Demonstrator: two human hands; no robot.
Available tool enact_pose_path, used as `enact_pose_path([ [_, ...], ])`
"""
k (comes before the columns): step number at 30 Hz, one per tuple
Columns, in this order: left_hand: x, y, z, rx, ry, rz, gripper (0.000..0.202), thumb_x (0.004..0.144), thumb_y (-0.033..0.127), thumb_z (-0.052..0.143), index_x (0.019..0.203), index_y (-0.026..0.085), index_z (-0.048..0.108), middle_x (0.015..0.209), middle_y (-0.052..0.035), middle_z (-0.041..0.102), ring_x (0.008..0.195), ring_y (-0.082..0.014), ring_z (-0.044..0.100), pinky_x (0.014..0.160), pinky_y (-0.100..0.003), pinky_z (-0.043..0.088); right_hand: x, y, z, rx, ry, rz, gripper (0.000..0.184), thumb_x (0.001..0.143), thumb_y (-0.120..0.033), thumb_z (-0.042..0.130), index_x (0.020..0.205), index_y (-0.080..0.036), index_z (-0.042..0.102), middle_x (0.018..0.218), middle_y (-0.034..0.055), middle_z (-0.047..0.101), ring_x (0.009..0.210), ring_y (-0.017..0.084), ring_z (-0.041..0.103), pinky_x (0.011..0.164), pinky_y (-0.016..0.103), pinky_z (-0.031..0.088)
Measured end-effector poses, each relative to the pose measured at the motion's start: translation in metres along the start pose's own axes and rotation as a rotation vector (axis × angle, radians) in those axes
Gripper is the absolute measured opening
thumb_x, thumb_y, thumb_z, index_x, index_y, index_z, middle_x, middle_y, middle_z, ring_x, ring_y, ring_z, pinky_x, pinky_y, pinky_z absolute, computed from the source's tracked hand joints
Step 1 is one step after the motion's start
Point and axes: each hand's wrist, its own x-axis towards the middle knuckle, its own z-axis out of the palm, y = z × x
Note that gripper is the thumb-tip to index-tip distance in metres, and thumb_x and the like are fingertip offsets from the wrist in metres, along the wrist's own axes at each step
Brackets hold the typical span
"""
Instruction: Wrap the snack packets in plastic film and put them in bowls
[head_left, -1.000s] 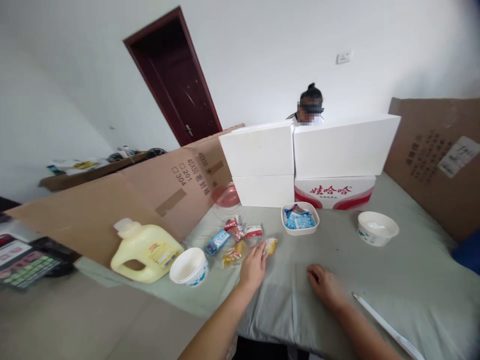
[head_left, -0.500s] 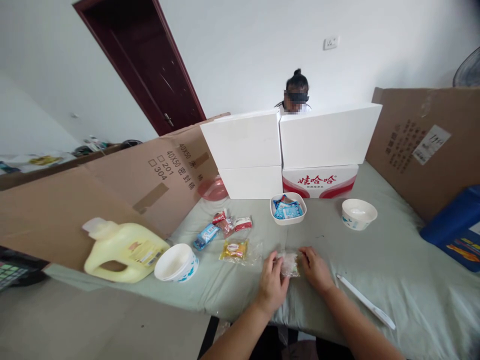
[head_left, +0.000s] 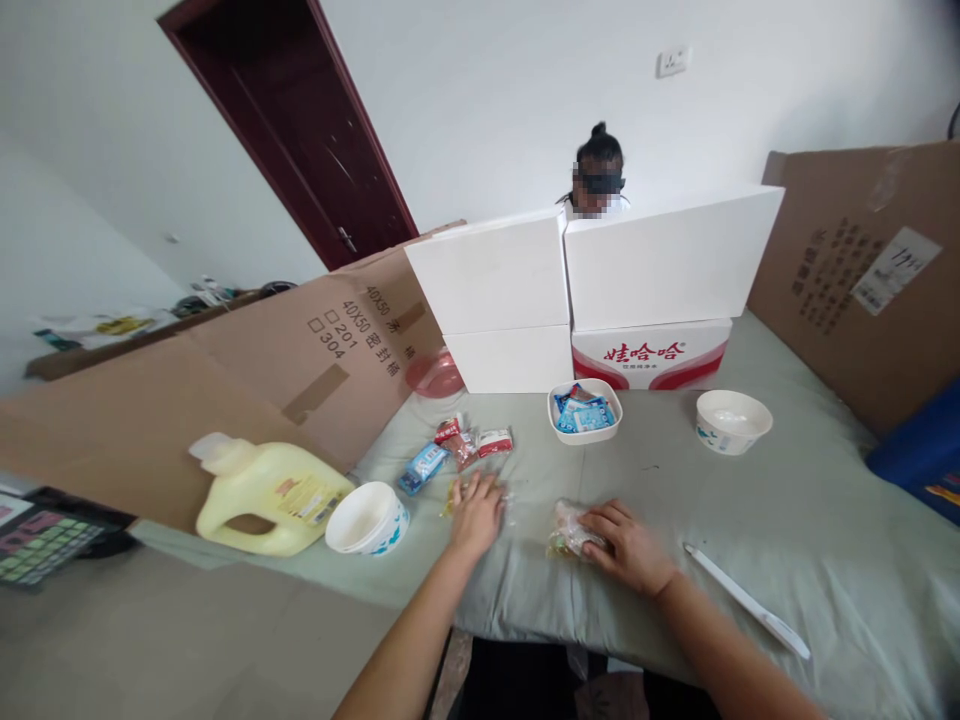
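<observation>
My right hand (head_left: 626,543) rests on the grey-green cloth with its fingers curled on a clear-wrapped snack packet (head_left: 568,529). My left hand (head_left: 475,511) lies flat with fingers spread over a yellow snack packet (head_left: 452,493), most of which it hides. Just beyond lie a blue packet (head_left: 421,465) and red and white packets (head_left: 476,440). A white dish holding blue packets (head_left: 586,411) stands further back.
A yellow jug (head_left: 270,492) lies on its side at the left, with a white paper bowl (head_left: 368,517) beside it. Another white bowl (head_left: 733,421) is at the right, and a white strip (head_left: 745,601) near the front. White boxes (head_left: 600,285) and cardboard sheets wall the table; a person sits behind.
Both hands were together on the clear packet. My left hand has since moved left onto the yellow packet, while my right hand keeps the clear packet.
</observation>
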Motion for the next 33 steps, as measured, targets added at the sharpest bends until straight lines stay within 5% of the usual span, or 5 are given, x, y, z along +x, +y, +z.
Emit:
enact_pose_path([
  [5,-0.01,-0.009,-0.008,0.059,0.13,-0.105,0.027,0.081,0.012,0.053,0.101,0.019,0.071,0.127,-0.0116,0.061,0.129,-0.0346,0.043,0.108,-0.061,0.026,0.0,-0.002,-0.002,0.001,0.0,-0.001,0.033,0.091,-0.04,0.052,0.117,-0.024,0.063,0.11,0.0079,0.066,0.1,0.021,0.057,0.089,0.036,0.048],
  [10,-0.041,0.073,0.004,-0.298,0.297,0.433,0.037,0.088,0.015,0.047,0.122,0.022,0.061,0.128,-0.0092,0.059,0.125,-0.0265,0.049,0.103,-0.046,0.045,0.003,-0.005,-0.003,0.002,0.0,0.01,0.033,0.092,-0.04,0.052,0.116,-0.021,0.063,0.111,0.0084,0.066,0.102,0.021,0.057,0.09,0.036,0.047],
  [13,-0.056,0.114,0.019,-0.35,0.307,0.447,0.04,0.089,0.012,0.047,0.127,0.022,0.057,0.128,-0.01,0.059,0.123,-0.027,0.051,0.099,-0.046,0.05,-0.005,-0.006,-0.013,-0.064,0.018,0.039,0.035,0.091,-0.042,0.054,0.119,-0.023,0.062,0.117,0.009,0.065,0.109,0.023,0.056,0.093,0.041,0.046],
  [24,-0.061,0.119,0.036,-0.464,0.36,0.389,0.04,0.09,0.007,0.043,0.125,0.021,0.057,0.12,-0.0112,0.057,0.117,-0.0265,0.054,0.096,-0.047,0.052,-0.149,0.034,-0.058,-0.568,0.222,0.609,0.032,0.091,-0.035,0.04,0.102,-0.021,0.067,0.088,0.011,0.064,0.083,0.029,0.059,0.07,0.043,0.048],
  [33,-0.065,0.119,0.032,-0.518,0.36,0.368,0.031,0.093,0.015,0.044,0.118,0.022,0.062,0.116,-0.0117,0.056,0.11,-0.0255,0.054,0.09,-0.044,0.054,-0.027,-0.046,-0.028,-0.337,0.053,0.35,0.026,0.093,-0.023,0.043,0.113,-0.027,0.06,0.096,0.0047,0.062,0.069,0.016,0.064,0.056,0.026,0.045],
])
